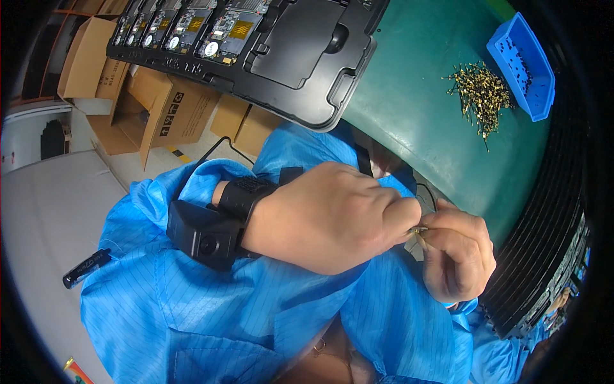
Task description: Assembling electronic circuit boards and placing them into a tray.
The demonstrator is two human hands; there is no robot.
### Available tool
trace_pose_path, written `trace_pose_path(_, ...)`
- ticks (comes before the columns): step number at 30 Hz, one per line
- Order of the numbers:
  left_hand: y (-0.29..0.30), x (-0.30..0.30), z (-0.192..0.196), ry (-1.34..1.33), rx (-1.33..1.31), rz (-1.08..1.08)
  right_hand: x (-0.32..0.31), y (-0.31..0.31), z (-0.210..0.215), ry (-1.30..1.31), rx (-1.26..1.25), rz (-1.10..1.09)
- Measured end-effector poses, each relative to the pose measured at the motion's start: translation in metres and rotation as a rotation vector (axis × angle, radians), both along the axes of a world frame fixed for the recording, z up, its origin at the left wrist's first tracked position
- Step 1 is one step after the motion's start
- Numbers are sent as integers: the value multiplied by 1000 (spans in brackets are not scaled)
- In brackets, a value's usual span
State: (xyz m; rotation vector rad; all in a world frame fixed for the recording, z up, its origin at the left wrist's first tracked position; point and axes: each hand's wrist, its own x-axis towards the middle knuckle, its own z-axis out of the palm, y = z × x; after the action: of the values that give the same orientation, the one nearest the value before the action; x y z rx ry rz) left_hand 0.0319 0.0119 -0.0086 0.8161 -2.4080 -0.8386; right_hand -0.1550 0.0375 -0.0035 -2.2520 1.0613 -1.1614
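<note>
Seen from above, a left hand and right hand meet over a blue smock, pinching a small gold pin between fingertips; loose gold pins lie beside a blue bin on the green bench, near a black tray of circuit boards.

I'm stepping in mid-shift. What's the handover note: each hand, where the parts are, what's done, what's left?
Left hand: fingers pinched on a small gold pin, above the lap.
Right hand: pinching the same pin from the other side.
Parts: loose pin pile on the green table, beside the blue bin; black tray of circuit boards at the table's far edge.
Done: one pin picked.
Left: the pile.
</note>
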Motion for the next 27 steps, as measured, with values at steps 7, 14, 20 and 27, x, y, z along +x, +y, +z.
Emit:
trace_pose_path(7,2,0,0,12,-22,16,2,1,2,15,4,-9)
trace_pose_path(14,7,1,-1,-20,-28,64,1,-4,-1,14,-1,44)
trace_pose_path(20,4,0,1,-10,-27,47,-3,-1,-6,-63,25,37)
trace_pose_path(27,2,0,1,-24,-58,30,-3,1,-3,-19,-19,19)
